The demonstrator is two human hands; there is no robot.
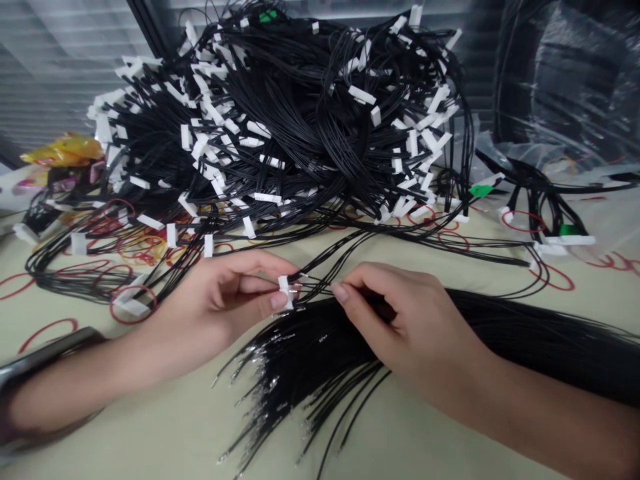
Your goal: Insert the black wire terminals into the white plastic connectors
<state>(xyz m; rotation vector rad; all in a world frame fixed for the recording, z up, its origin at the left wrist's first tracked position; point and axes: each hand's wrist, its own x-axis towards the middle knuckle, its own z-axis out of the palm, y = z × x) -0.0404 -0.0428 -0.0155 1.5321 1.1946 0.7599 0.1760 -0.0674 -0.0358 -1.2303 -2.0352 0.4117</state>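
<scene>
My left hand [227,297] pinches a small white plastic connector [286,291] between thumb and fingers; several thin black wires run out of it to the right. My right hand [400,317] is closed in a pinch on one of those black wires [320,285], right beside the connector. Under both hands lies a loose bundle of black wires with bare metal tips [300,360], fanned toward the near edge of the table.
A big heap of finished black harnesses with white connectors [295,127] fills the back of the pale green table [165,427]. Red rubber bands [135,303] lie scattered about. A clear plastic bag with more cables [570,87] sits at the back right, yellow packaging [65,150] at the far left.
</scene>
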